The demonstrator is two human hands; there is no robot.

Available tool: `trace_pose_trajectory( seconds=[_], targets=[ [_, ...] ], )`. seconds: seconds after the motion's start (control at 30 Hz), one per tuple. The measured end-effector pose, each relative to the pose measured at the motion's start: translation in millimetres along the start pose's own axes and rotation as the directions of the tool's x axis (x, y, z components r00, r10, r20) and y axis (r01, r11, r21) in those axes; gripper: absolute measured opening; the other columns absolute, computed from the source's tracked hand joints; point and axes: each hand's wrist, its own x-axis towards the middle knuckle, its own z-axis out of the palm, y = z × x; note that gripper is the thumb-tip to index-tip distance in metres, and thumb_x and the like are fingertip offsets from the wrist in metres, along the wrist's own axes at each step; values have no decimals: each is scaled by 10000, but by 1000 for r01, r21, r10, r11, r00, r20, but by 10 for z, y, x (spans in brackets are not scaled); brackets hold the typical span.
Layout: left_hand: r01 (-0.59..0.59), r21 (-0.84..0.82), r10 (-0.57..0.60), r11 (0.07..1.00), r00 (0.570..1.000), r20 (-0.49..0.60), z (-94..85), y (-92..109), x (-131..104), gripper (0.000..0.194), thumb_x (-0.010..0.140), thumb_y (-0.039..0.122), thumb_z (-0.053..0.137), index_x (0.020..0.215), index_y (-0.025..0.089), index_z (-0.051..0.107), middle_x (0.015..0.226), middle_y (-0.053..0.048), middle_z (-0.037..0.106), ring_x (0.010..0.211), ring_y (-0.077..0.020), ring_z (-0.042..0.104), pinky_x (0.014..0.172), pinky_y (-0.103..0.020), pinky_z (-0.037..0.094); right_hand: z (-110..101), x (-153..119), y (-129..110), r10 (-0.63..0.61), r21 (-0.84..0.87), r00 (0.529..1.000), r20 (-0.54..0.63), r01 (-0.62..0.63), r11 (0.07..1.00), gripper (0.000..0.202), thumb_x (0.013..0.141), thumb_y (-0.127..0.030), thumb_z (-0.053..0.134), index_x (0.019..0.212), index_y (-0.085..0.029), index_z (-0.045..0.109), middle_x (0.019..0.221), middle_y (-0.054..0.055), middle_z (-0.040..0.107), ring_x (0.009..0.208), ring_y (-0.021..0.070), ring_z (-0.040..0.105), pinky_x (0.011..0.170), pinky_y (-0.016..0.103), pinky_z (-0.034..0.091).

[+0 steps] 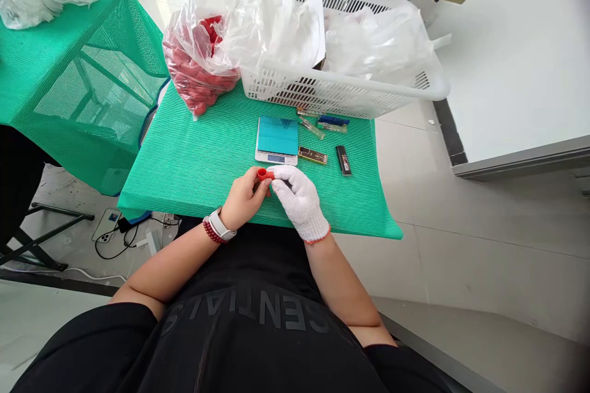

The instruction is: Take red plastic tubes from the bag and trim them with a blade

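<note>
My bare left hand (pixel 244 199) is closed round a small red tubular piece (pixel 262 174), whose round opening faces up. My right hand (pixel 297 199), in a white knitted glove, pinches the right end of the red piece. Whether this is one part or two joined together I cannot tell. Both hands meet over the near edge of the green-covered table (pixel 184 166). Just beyond them stands a small digital scale (pixel 278 138) with a blue plate. A clear bag of red pieces (pixel 198 73) lies at the table's back left.
A white plastic basket (pixel 332 83) filled with clear bags stands at the back. Right of the scale are a black-and-gold box (pixel 313 155), a dark slim box (pixel 343 161) and several pen-like items (pixel 311 128). Another green-covered table (pixel 59 55) is at left.
</note>
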Motion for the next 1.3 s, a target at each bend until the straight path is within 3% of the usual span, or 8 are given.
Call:
trace_pose_trajectory(
  seconds=[0.17, 0.43, 0.6, 0.7, 0.83, 1.0, 1.13, 1.3],
  targets=[
    [5, 0, -5, 1000, 1000, -21, 13, 1, -4, 116, 969, 316, 492, 973, 207, 532, 746, -4, 676, 675, -149, 650, 651, -275, 487, 4, -4, 21, -16, -29, 1000, -1, 16, 999, 176, 950, -315, 564, 1075, -258, 675, 1147, 50, 701, 1095, 201, 657, 982, 396, 532],
    [105, -22, -105, 994, 994, 36, -6, 110, 11, 401, 959, 496, 489, 683, 205, 487, 481, 34, 582, 425, -105, 479, 480, -252, 366, -26, -26, 50, -25, 20, 998, -50, 26, 999, 121, 937, -328, 580, 928, -230, 649, 1144, 68, 697, 1115, 211, 649, 988, 415, 536],
    [61, -124, -56, 990, 997, 47, -12, 51, 3, 394, 972, 526, 452, 739, 211, 495, 564, 25, 611, 520, -122, 546, 540, -260, 416, -4, -67, -74, -200, -200, 978, -60, 185, 962, 122, 922, -313, 597, 998, -248, 666, 1296, 98, 629, 1232, 249, 593, 1068, 479, 494],
    [74, -148, -72, 986, 997, 20, -26, 29, 9, 373, 960, 531, 478, 762, 214, 495, 571, 34, 594, 528, -123, 548, 544, -261, 415, 39, -75, -101, -253, -305, 963, -96, 213, 928, 134, 917, -301, 600, 1031, -254, 655, 1274, 105, 642, 1217, 254, 599, 1056, 489, 505],
    [100, -187, -92, 977, 995, 48, -56, 61, 17, 452, 935, 557, 506, 652, 205, 479, 447, 62, 446, 422, -95, 403, 470, -253, 334, 38, -80, -75, -222, -251, 970, -103, 190, 949, 109, 938, -305, 571, 989, -245, 646, 1247, 103, 654, 1188, 246, 621, 1026, 479, 529],
    [125, -268, -106, 955, 991, 85, -80, 81, 21, 520, 931, 622, 454, 621, 205, 459, 416, 64, 396, 392, -86, 334, 430, -251, 286, 17, -88, -83, -321, -294, 946, -40, 295, 909, 96, 886, -284, 647, 978, -282, 674, 1280, 83, 636, 1205, 264, 606, 1023, 490, 522],
    [67, -248, -65, 966, 998, 14, -63, 66, 33, 499, 911, 617, 500, 640, 205, 433, 488, 67, 379, 442, -83, 337, 449, -241, 289, 27, -50, -69, -149, -94, 989, 11, 150, 984, 94, 917, -260, 602, 972, -266, 678, 1081, 53, 705, 1025, 209, 668, 918, 413, 560],
    [64, -222, -50, 973, 996, 70, -51, 25, 19, 343, 931, 534, 525, 831, 206, 529, 587, 53, 512, 492, -102, 495, 493, -239, 379, 25, -51, 8, 103, 60, 995, 12, -103, 993, 162, 932, -302, 561, 996, -230, 692, 739, -12, 654, 665, 129, 610, 648, 283, 522]
  ],
)
